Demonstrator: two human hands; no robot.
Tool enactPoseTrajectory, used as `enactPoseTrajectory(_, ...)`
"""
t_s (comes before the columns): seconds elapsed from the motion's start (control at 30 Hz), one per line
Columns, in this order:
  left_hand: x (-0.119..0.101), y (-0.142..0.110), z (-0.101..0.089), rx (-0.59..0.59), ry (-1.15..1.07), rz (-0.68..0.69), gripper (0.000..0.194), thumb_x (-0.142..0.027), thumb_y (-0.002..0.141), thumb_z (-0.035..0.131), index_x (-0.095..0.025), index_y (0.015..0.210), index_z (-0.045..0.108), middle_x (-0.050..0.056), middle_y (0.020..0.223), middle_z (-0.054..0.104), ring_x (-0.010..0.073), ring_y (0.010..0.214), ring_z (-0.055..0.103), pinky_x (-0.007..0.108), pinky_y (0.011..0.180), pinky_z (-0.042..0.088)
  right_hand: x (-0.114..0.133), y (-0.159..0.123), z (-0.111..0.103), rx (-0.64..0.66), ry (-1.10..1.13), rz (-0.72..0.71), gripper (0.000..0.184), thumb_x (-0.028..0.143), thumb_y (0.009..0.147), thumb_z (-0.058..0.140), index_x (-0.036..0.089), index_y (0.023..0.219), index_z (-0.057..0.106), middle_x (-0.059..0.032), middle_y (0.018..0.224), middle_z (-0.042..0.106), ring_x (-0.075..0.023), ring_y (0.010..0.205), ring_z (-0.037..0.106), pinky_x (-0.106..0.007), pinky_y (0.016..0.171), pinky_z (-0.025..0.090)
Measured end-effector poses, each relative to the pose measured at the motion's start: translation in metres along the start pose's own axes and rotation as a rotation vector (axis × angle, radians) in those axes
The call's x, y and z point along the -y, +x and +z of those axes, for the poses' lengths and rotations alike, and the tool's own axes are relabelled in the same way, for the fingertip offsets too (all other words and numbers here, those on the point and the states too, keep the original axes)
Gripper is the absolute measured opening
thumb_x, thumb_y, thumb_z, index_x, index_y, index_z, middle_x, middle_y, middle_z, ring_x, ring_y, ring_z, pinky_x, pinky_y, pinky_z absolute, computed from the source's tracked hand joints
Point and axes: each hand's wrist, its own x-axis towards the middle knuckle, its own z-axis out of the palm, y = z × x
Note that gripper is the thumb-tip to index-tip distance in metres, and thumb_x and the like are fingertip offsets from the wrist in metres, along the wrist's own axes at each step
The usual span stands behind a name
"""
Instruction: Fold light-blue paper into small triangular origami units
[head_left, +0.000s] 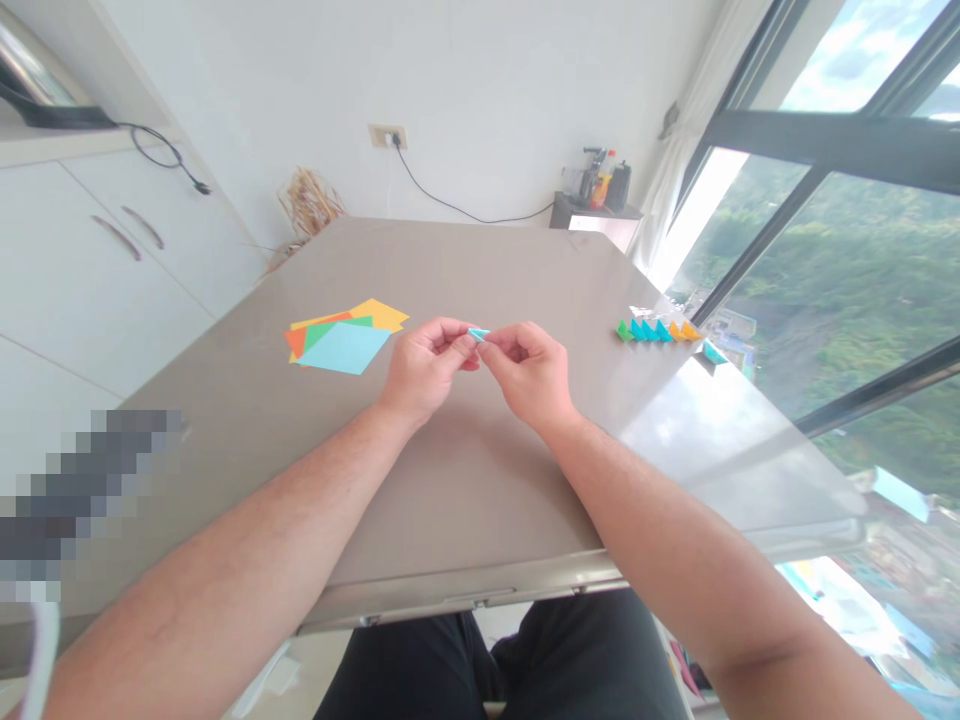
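Small light-blue paper piece, held between two bare hands above a table

Head view, hands. Left hand (421, 368): thumb and forefinger closed, gripping one end of a small light-blue paper piece (478, 333). Right hand (531, 372): thumb and forefinger pinched together on the opposite end of the same piece; other fingers curled in. Position of the piece: between the fingertips, over the middle of the table (465, 500). Its folds: largely hidden by the fingers, too small to tell.

Head view, table, left of the hands. One overlapping, fanned stack of flat paper: light-blue sheet (345, 349) uppermost, green sheet (319, 336) under it, orange sheet (297, 342) and yellow sheet (382, 315) showing around them. Stack just beside the left hand.

Head view, table, right side. One row of folded paper pieces (660, 332), pointed, in green, blue and orange, green at the near-hand end. One light-blue folded piece (714, 354), apart from the row's orange end, close to the table edge. Both well apart from the right hand.

Head view, surroundings. Wall socket (387, 136) with black cable (459, 208); window (780, 235) at right.
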Motion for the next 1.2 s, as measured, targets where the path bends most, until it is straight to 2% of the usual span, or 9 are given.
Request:
enactPoseTrajectory(0.13, 0.0012, 0.0, 0.0006, -0.015, 0.053, 0.031, 0.03, -0.045, 0.078, 0.081, -0.017, 0.088, 0.074, 0.004, 0.078, 0.074, 0.0162, 0.07, 0.068, 0.034, 0.073, 0.061, 0.0032, -0.0002, -0.0019, 0.005, 0.019, 0.079, 0.024, 0.041, 0.076, 0.076, 0.023, 0.09, 0.072, -0.0003, 0.089, 0.071, -0.0118, 0.067, 0.06, -0.029, 0.065, 0.052)
enactPoseTrajectory(0.3, 0.0019, -0.001, 0.0005, -0.04, 0.116, 0.05, 0.025, -0.041, 0.08, 0.079, -0.017, 0.088, 0.074, 0.004, 0.075, 0.073, 0.0159, 0.068, 0.068, 0.032, 0.072, 0.059, 0.0018, 0.0035, -0.0029, 0.101, 0.109, 0.232, 0.025, 0.044, 0.078, 0.073, 0.021, 0.087, 0.074, -0.0009, 0.072, 0.07, -0.015, 0.065, 0.062, -0.029, 0.061, 0.053)
enactPoseTrajectory(0.5, -0.001, -0.0023, -0.0001, -0.017, 0.108, 0.023, 0.023, -0.038, 0.081, 0.076, -0.017, 0.089, 0.075, 0.003, 0.075, 0.074, 0.0165, 0.068, 0.069, 0.032, 0.071, 0.058, 0.0065, 0.0037, -0.0033, 0.099, 0.259, 0.29, 0.024, 0.041, 0.074, 0.076, 0.019, 0.084, 0.072, -0.0005, 0.071, 0.07, -0.0142, 0.066, 0.064, -0.028, 0.06, 0.053)
enactPoseTrajectory(0.83, -0.0032, -0.0039, 0.0012, -0.048, 0.302, 0.085, 0.023, -0.04, 0.086, 0.072, -0.017, 0.083, 0.071, 0.001, 0.065, 0.069, 0.0145, 0.062, 0.065, 0.027, 0.062, 0.051, 0.0054, 0.0031, -0.0014, 0.1, 0.254, 0.281, 0.018, 0.036, 0.074, 0.074, 0.019, 0.077, 0.071, 0.0022, 0.062, 0.064, -0.0121, 0.057, 0.058, -0.028, 0.058, 0.048)
enactPoseTrajectory(1.0, -0.0032, -0.0059, 0.0053, -0.102, 0.258, 0.071, 0.017, -0.034, 0.083, 0.073, -0.018, 0.078, 0.07, -0.001, 0.063, 0.067, 0.0133, 0.06, 0.063, 0.026, 0.06, 0.05, 0.0068, 0.0021, 0.0006, 0.06, 0.304, 0.286, 0.014, 0.032, 0.073, 0.073, 0.02, 0.07, 0.066, 0.0036, 0.058, 0.06, -0.0108, 0.055, 0.054, -0.027, 0.057, 0.046)
enactPoseTrajectory(1.13, -0.0036, -0.0054, 0.0081, -0.085, 0.144, -0.003, 0.017, -0.035, 0.081, 0.073, -0.018, 0.079, 0.071, 0.002, 0.073, 0.072, 0.0159, 0.066, 0.068, 0.029, 0.065, 0.056, 0.0071, 0.0016, 0.0014, 0.052, 0.293, 0.308, 0.014, 0.032, 0.073, 0.072, 0.02, 0.07, 0.065, 0.0037, 0.058, 0.058, -0.0106, 0.055, 0.053, -0.026, 0.055, 0.044)
enactPoseTrajectory(1.2, -0.0044, -0.0048, 0.0092, -0.101, 0.141, 0.011, 0.017, -0.035, 0.081, 0.072, -0.018, 0.078, 0.071, 0.002, 0.076, 0.072, 0.0163, 0.069, 0.068, 0.03, 0.065, 0.057, 0.0072, 0.0007, 0.0026, 0.071, 0.283, 0.317, 0.016, 0.034, 0.074, 0.072, 0.02, 0.07, 0.064, 0.0034, 0.059, 0.059, -0.0108, 0.055, 0.053, -0.026, 0.055, 0.044)
